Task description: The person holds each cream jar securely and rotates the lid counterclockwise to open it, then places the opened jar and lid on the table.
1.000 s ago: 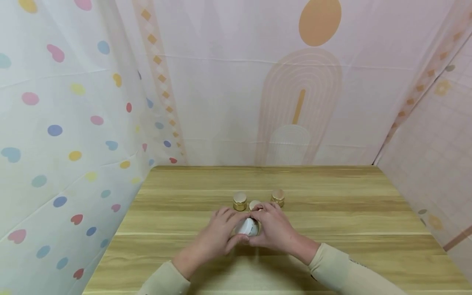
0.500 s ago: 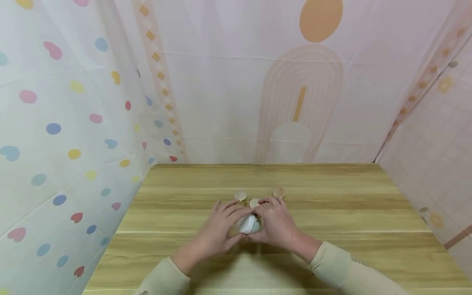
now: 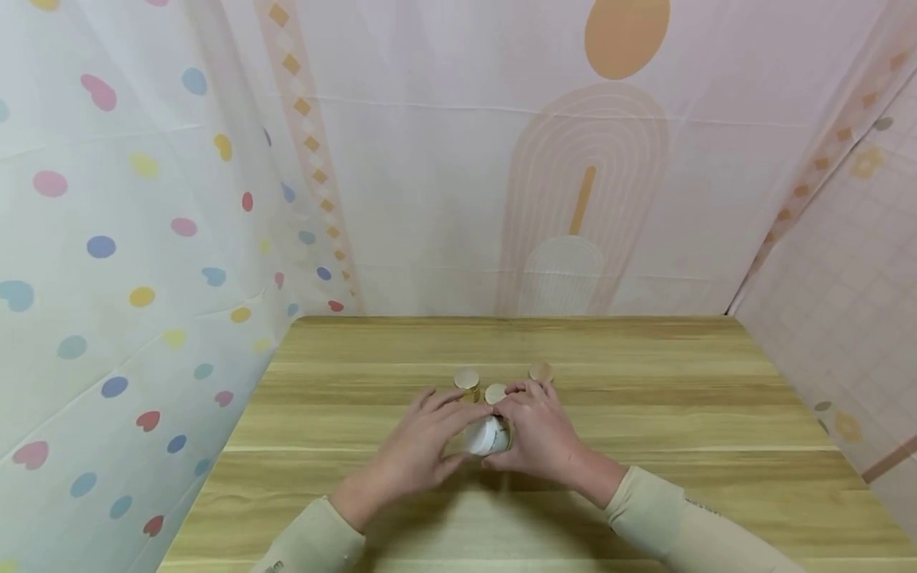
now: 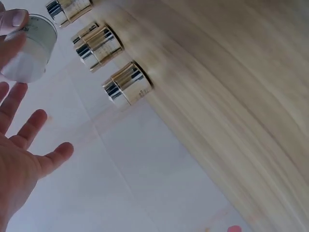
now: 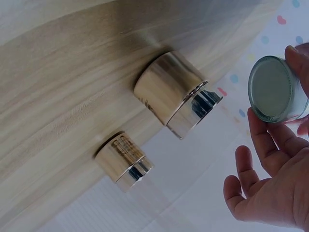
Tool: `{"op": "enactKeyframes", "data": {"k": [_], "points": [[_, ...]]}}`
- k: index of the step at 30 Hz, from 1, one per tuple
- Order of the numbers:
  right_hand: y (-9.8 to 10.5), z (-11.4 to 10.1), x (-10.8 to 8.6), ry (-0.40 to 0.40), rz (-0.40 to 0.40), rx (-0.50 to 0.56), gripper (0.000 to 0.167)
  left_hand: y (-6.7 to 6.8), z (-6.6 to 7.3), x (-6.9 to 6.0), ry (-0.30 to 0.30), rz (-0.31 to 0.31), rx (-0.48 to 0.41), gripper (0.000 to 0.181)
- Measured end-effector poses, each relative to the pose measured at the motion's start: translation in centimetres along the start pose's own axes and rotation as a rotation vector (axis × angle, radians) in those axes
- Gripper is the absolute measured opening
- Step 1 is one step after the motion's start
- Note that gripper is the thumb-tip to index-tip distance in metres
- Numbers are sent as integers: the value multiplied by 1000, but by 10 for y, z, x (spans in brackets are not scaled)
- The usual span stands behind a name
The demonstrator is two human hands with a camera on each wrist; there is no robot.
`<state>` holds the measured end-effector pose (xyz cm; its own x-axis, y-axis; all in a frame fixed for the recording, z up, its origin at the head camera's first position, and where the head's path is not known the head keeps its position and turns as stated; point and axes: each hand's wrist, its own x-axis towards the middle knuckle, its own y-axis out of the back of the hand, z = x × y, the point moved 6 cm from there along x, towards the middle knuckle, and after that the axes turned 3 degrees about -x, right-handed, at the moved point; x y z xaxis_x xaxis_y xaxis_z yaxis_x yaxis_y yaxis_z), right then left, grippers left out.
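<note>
Between the two hands, a small glass cosmetic jar [image 3: 498, 436] with a white lid [image 3: 478, 438] is held tilted on its side above the table. My left hand [image 3: 419, 447] holds the lid end between thumb and forefinger, its other fingers spread. On the body end, my right hand [image 3: 537, 434] grips the jar with thumb and fingertips. The jar's pale green base [image 5: 271, 89] faces the camera in the right wrist view. Just beyond the hands stand several gold-lidded jars, among them a left jar [image 3: 466, 382], a middle jar [image 3: 496, 394] and a right jar [image 3: 540, 372], partly hidden by fingers.
A wood-grain table [image 3: 344, 382] lies under everything. Behind it hangs a pale patterned curtain [image 3: 430, 199], with a dotted curtain [image 3: 143, 239] at the left and a checked one [image 3: 845, 318] at the right.
Both hands and the jar have shifted slightly to the right. The left thumb has drawn back a little from the right hand, and more of the jar's body shows.
</note>
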<state>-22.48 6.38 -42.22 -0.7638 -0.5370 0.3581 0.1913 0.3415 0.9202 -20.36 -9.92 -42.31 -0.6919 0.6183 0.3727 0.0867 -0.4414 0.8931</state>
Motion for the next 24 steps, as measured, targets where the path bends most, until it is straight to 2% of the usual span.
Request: {"op": "enactKeyframes", "data": {"k": [3, 6, 8, 12, 14, 17, 20, 24], "points": [[0, 0, 1, 6, -6, 1, 62, 0, -3, 1, 32, -19, -13, 70], [-1, -1, 1, 12, -15, 12, 62, -1, -5, 1, 56, -45, -13, 78], [-1, 0, 1, 10, -15, 12, 62, -1, -2, 2, 10, -41, 30, 81], [0, 0, 1, 6, -6, 11, 63, 0, 6, 3, -107, 12, 113, 74], [0, 0, 1, 8, -1, 12, 62, 1, 7, 4, -120, 37, 117, 69], [1, 0, 0, 12, 6, 17, 61, 1, 4, 4, -81, 46, 69, 66], [3, 0, 1, 12, 22, 14, 60, 1, -2, 4, -16, 41, 1, 65], [7, 0, 2, 14, 47, 8, 61, 2, -6, 6, 46, 56, -40, 58]]}}
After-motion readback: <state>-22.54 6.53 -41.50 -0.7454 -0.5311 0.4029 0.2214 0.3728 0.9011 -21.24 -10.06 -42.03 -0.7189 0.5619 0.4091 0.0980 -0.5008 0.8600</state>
